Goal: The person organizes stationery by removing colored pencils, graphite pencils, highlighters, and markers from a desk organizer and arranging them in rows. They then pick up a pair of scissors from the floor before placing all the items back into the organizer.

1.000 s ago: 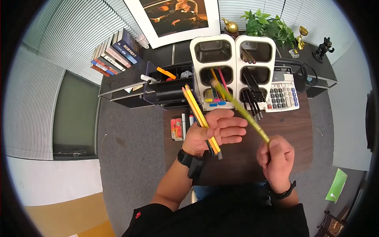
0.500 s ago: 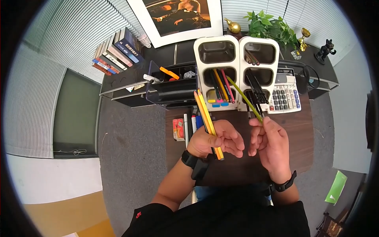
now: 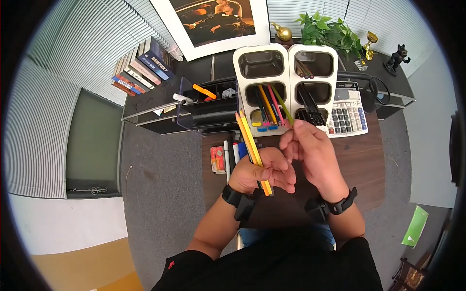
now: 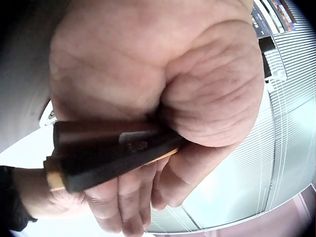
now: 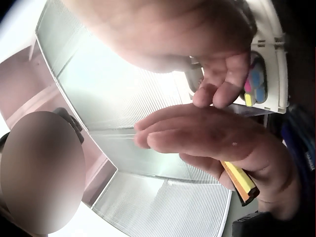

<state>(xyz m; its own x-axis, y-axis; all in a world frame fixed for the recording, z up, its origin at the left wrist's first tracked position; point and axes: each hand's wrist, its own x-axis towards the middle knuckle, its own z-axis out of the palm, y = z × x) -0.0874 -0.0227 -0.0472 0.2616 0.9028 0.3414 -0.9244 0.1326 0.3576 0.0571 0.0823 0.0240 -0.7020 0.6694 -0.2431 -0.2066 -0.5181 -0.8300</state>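
Observation:
My left hand (image 3: 273,166) holds a bundle of yellow, orange and dark pencils (image 3: 246,133), kept against the palm by the thumb with the fingers partly bent. The dark butt ends of the pencils (image 4: 118,155) show close up in the left wrist view. Between thumb and fingertips, my right hand (image 3: 314,154) pinches an olive-green pencil (image 3: 283,105). Its far end leans into the middle compartment of the left white organizer (image 3: 264,81), beside several coloured pencils (image 3: 274,109). In the right wrist view that pencil is hidden behind the hand.
The right white organizer (image 3: 314,48) holds black pens (image 3: 310,104) and brown pencils (image 3: 304,72). A calculator (image 3: 348,116) stands right of it. To the left are a clear desk tray (image 3: 183,114), markers (image 3: 226,157) and a red box (image 3: 217,159). Books (image 3: 145,63) and a framed picture (image 3: 213,46) stand behind.
My right hand has moved up and left, bringing the olive-green pencil from above the desk to the left organizer's middle compartment. The left hand's fingers have bent inward while it keeps its pencils.

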